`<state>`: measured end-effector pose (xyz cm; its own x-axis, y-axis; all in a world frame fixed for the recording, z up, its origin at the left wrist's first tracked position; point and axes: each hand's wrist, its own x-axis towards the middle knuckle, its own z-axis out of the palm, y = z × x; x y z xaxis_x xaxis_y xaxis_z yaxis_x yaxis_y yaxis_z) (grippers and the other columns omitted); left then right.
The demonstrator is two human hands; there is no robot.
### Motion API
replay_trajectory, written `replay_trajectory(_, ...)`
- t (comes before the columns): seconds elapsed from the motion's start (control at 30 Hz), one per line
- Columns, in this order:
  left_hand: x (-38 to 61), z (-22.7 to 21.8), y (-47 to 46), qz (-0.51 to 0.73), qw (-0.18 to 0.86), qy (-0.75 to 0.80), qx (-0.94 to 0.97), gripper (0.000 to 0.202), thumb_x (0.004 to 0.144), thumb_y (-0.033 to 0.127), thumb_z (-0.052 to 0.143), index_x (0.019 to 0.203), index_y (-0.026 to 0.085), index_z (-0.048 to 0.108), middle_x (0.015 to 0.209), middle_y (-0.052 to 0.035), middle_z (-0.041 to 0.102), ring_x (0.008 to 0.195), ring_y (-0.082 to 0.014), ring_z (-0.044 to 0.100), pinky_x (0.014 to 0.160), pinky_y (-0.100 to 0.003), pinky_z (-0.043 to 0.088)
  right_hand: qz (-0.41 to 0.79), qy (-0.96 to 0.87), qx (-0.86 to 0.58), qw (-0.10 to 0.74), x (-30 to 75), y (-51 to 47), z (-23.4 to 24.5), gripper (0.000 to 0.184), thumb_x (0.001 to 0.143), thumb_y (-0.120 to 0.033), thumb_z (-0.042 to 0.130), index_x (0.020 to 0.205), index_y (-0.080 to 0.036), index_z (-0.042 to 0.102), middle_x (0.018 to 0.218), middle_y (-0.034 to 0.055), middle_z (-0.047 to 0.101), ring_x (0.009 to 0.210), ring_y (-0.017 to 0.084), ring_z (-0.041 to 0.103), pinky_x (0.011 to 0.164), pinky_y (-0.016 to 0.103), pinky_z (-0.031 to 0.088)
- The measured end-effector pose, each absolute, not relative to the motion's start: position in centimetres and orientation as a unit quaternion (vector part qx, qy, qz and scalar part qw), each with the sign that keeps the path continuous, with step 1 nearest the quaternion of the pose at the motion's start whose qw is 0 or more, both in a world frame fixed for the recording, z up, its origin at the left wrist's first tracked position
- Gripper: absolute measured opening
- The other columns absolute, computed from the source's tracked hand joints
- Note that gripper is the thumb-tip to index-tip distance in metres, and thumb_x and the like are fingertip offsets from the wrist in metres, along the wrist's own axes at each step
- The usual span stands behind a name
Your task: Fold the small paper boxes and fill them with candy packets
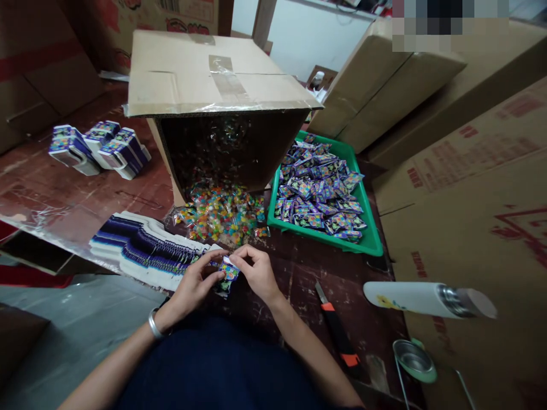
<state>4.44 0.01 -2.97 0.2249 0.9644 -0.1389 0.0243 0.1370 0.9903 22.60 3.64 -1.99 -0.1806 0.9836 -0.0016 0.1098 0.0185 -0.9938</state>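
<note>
Between both hands, close to my body, is a small purple printed candy box (229, 271). My left hand (197, 280) grips its left side with thumb and fingers. At its upper right, my right hand (255, 270) pinches the white flap. Just left of them lies a long fanned row of flat purple and white boxes (145, 250). Beyond my hands, clear bags of colourful candies (226, 213) spill from an open cardboard carton (192, 85) tipped on its side. What the small box contains, if anything, is hidden.
A green tray (376, 236) heaped with purple candy packets (318, 191) stands right of the carton. Folded box stacks (100, 147) sit far left. A utility knife (337, 330) lies right of my hands, near a white flask (410, 297) and metal cup (413, 359). Large cartons (470, 228) border the right.
</note>
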Motion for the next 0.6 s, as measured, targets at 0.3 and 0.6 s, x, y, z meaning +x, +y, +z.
replay_trajectory(0.3, 4.4, -3.2, 0.1, 0.415, 0.590, 0.514, 0.463, 0.031, 0.082, 0.037, 0.071, 0.107, 0.018, 0.068, 0.106, -0.0079, 0.073, 0.094, -0.0232, 0.070, 0.084, -0.034, 0.056, 0.523, -0.618, -0.435, 0.393, 23.8, 2.8, -2.5, 0.021, 0.088, -0.040, 0.071, 0.087, -0.020, 0.076, 0.090, 0.0054, 0.072, 0.083, 0.019, 0.068, 0.074, 0.029, 0.056)
replay_trajectory(0.6, 2.9, -4.6, 1.0, 0.307, 0.495, 0.569, 0.581, 0.050, 0.090, 0.050, 0.055, 0.131, 0.023, 0.051, 0.111, -0.0105, 0.074, 0.103, -0.0283, 0.071, 0.076, -0.036, 0.058, 0.525, -0.466, -0.509, 0.499, 27.3, 5.6, -1.4, 0.031, 0.077, -0.048, 0.078, 0.080, -0.018, 0.070, 0.064, -0.0011, 0.065, 0.050, 0.013, 0.061, 0.049, 0.024, 0.053)
